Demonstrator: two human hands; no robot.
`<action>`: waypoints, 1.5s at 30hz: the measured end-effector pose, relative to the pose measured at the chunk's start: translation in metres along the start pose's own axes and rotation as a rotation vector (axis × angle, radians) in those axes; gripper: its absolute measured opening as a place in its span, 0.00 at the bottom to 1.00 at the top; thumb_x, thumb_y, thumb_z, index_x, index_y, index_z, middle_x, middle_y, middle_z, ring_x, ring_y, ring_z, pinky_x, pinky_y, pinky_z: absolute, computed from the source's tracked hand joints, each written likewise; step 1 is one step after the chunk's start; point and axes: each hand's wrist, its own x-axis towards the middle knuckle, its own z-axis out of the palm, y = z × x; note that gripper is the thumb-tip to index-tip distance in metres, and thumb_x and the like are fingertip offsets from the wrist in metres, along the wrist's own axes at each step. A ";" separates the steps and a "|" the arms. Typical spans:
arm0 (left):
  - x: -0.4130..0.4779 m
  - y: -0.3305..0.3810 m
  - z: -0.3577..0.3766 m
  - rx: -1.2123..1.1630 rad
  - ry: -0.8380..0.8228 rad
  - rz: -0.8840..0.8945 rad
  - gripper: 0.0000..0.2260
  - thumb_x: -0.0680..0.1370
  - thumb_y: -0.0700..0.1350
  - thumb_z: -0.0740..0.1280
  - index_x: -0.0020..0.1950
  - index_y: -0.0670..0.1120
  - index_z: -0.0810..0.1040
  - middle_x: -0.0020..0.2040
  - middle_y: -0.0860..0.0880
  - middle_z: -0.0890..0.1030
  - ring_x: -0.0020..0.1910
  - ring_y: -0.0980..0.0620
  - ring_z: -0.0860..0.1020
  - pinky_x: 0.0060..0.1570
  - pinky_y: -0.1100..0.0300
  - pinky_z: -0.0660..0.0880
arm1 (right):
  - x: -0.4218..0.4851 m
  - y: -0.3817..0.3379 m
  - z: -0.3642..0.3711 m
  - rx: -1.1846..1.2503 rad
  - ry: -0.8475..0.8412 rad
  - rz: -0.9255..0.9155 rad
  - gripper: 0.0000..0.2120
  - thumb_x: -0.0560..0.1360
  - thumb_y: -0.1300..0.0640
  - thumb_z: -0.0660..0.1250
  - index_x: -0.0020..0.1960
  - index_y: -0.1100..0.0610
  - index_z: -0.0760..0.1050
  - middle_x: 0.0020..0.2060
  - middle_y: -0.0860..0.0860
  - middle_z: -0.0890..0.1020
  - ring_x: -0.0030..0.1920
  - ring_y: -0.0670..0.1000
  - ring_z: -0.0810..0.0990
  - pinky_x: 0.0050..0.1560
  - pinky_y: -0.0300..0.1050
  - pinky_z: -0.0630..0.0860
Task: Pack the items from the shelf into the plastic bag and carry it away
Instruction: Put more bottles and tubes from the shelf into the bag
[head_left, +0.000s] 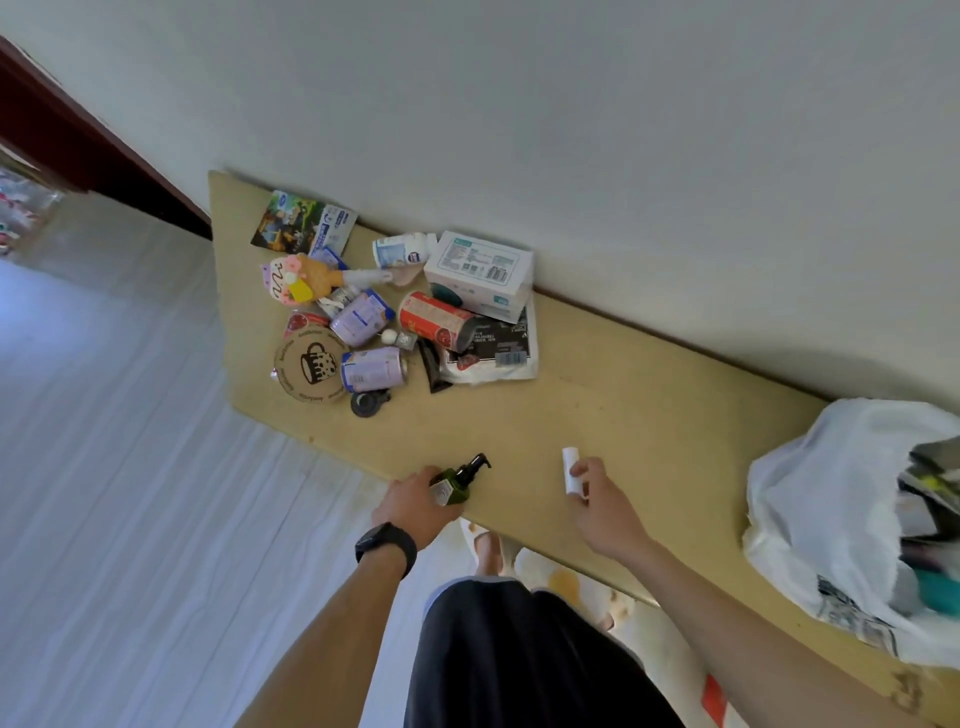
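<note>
The person stands at the long pale shelf against the wall, with one thing in each hand. The left hand, a black watch on its wrist, is curled round a dark green pump bottle at the near edge of the shelf, its nozzle pointing away. The right hand pinches a small white tube between thumb and fingertips; I cannot tell whether the tube is touching the board or is just off it. Taking two items at once looks like a way to save a trip.

The white plastic bag sits on the shelf well off to the right, its mouth slumped open and several things already inside, so it seems placed to be filled without being held.

Most of the load waits at the far left end: a white box, a red can, purple cans and a round cork coaster in a loose heap. I judge the packing is under way, with plenty left.
</note>
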 end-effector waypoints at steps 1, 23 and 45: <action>-0.007 0.011 0.005 -0.087 0.000 -0.011 0.25 0.71 0.59 0.72 0.65 0.54 0.73 0.51 0.51 0.80 0.45 0.52 0.77 0.40 0.60 0.74 | -0.017 0.012 -0.010 0.094 0.026 0.022 0.13 0.80 0.58 0.59 0.62 0.48 0.61 0.51 0.51 0.77 0.43 0.49 0.79 0.36 0.43 0.71; -0.130 0.270 0.120 -0.393 0.004 0.351 0.18 0.70 0.59 0.75 0.57 0.59 0.75 0.53 0.60 0.80 0.50 0.61 0.78 0.50 0.57 0.74 | -0.147 0.231 -0.246 0.266 0.649 0.177 0.12 0.81 0.49 0.60 0.60 0.52 0.74 0.46 0.51 0.79 0.50 0.57 0.79 0.48 0.46 0.73; -0.168 0.277 0.112 -0.272 0.127 0.452 0.24 0.70 0.59 0.74 0.64 0.55 0.75 0.54 0.59 0.80 0.47 0.65 0.77 0.41 0.68 0.72 | -0.085 0.224 -0.242 -0.195 0.419 0.027 0.20 0.77 0.53 0.63 0.69 0.48 0.71 0.65 0.51 0.77 0.62 0.56 0.76 0.58 0.51 0.76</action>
